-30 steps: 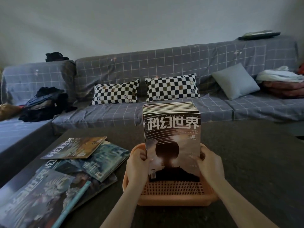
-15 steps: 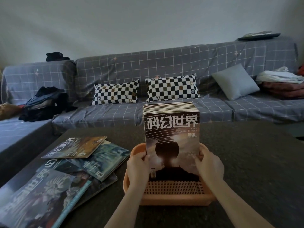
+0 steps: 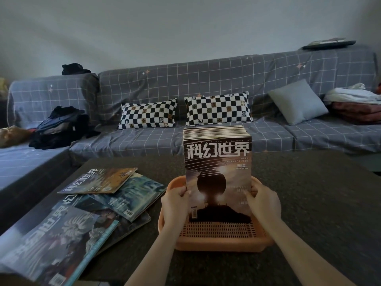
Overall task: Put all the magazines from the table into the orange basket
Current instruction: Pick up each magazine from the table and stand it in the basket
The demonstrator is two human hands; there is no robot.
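In the orange basket [image 3: 216,236] on the table [image 3: 309,203], a stack of magazines [image 3: 218,178] is held upright, gripped at its side edges by the left hand [image 3: 175,205] and right hand [image 3: 263,203]. At nine o'clock of the basket, loose magazines [image 3: 99,203] are spread flat.

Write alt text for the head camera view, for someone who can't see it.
Two hands, left hand and right hand, hold an upright stack of magazines standing in an orange basket on a dark table. More loose magazines lie fanned on the table's left; a grey checked sofa sits behind.
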